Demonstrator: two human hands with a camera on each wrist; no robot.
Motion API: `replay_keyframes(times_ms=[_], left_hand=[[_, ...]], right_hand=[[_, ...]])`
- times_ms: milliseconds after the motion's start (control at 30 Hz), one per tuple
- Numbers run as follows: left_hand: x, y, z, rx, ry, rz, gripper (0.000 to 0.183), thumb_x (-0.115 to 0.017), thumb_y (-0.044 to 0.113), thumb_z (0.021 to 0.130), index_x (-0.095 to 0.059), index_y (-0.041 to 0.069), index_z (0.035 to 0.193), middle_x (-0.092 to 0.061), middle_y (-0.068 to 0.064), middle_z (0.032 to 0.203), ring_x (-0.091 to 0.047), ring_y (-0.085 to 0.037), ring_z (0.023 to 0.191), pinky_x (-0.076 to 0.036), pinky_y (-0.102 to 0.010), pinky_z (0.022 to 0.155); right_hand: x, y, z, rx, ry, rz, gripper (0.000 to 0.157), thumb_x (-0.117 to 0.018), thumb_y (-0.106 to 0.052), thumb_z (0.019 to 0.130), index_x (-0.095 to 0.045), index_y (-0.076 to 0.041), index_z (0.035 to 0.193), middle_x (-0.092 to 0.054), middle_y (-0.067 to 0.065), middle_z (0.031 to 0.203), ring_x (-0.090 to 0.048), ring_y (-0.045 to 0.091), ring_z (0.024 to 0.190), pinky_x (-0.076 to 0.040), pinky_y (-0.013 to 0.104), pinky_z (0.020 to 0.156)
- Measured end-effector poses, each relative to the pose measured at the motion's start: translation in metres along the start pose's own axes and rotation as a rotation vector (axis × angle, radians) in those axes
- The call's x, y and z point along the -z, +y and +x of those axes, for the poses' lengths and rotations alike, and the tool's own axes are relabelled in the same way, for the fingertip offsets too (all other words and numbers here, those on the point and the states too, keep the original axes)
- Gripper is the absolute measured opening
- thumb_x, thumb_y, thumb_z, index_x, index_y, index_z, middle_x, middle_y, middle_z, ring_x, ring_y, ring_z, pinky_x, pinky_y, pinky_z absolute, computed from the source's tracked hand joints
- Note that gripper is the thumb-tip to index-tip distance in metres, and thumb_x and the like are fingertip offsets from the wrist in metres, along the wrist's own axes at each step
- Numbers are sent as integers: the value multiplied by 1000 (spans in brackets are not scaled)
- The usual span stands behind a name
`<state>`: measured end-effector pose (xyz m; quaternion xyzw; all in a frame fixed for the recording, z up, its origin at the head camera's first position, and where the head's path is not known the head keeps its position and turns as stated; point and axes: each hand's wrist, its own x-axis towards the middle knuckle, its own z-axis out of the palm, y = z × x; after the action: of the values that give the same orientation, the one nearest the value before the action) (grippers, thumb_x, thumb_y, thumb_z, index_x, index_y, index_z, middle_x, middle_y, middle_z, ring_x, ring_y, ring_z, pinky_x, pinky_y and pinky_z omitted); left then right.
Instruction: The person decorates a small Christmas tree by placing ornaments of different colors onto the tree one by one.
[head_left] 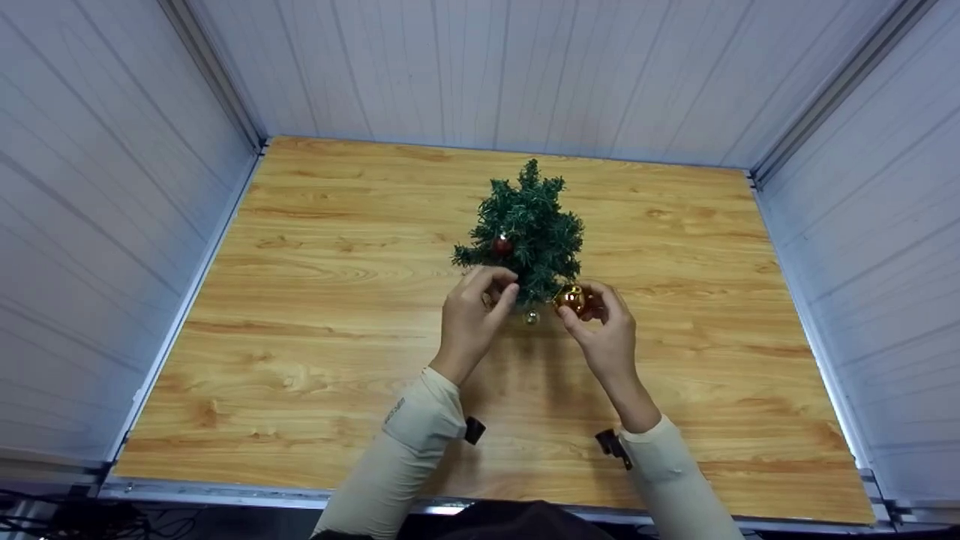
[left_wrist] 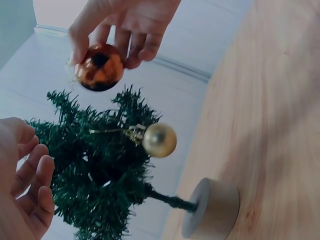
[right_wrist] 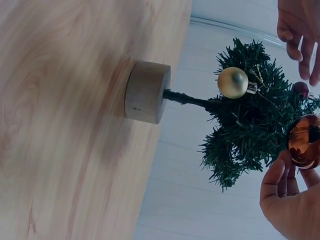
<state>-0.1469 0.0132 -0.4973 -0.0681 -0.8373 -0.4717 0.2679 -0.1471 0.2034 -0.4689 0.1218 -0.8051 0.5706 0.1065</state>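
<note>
A small artificial Christmas tree (head_left: 532, 232) stands on a round wooden base (left_wrist: 215, 210). My right hand (head_left: 607, 326) pinches a shiny copper-gold ball ornament (left_wrist: 101, 69) by its sides, just off the tree's lower right branches. A thin string shows beside that ball. Left of the tree, my left hand (head_left: 476, 311) hovers close to the branches with loosely bent fingers and nothing visible between them. From a low front branch hangs a matte gold ball (right_wrist: 232, 82). A small dark red ball (head_left: 502, 245) sits higher up on the tree's left side.
The wood-grain table (head_left: 315, 360) is enclosed by white panel walls (head_left: 465, 75) at the back and both sides. Black wrist cameras (head_left: 474, 430) sit at both cuffs. Dark cables (head_left: 97, 517) lie beyond the table's front left corner.
</note>
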Motion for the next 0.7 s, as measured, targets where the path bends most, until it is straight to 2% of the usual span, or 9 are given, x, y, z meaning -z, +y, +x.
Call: replay_keyframes(times_ms=[200, 300, 467, 667, 700], left_hand=[[-6, 6, -1, -25, -49, -19, 12, -68, 20, 94, -69, 12, 102, -64, 1, 91, -61, -16, 72, -51, -27, 63], [-8, 9, -1, -32, -64, -31, 12, -68, 21, 94, -69, 12, 102, -64, 1, 92, -62, -16, 72, -53, -30, 63], [-12, 14, -1, -57, -96, -27, 15, -68, 25, 94, -69, 13, 103, -66, 2, 97, -61, -8, 74, -52, -23, 65], [-15, 15, -2, -84, -112, -11, 17, -71, 26, 92, -70, 13, 103, -68, 2, 101, -61, -6, 76, -50, -19, 68], [-15, 16, -2, -83, -110, -14, 16, -71, 25, 91, -70, 13, 103, -68, 2, 101, -61, -6, 76, -50, -19, 68]], right_hand=[[-5, -3, 1, 19, -10, 2, 37, -75, 1, 83, -62, 9, 116, -64, 21, 105, -58, 23, 79, -52, 45, 72], [-7, -5, 1, 28, -18, -6, 37, -75, 0, 83, -62, 8, 117, -64, 21, 108, -59, 22, 79, -52, 36, 72], [-11, -7, 1, 49, -26, -9, 37, -75, 1, 83, -63, 7, 117, -64, 20, 108, -59, 20, 79, -49, 21, 70], [-15, -9, 1, 73, -29, -19, 36, -75, 4, 81, -64, 9, 115, -63, 19, 101, -59, 22, 76, -50, 22, 69], [-16, -3, 2, 78, -27, -15, 36, -75, 3, 81, -64, 7, 115, -63, 18, 100, -59, 22, 76, -50, 22, 69]])
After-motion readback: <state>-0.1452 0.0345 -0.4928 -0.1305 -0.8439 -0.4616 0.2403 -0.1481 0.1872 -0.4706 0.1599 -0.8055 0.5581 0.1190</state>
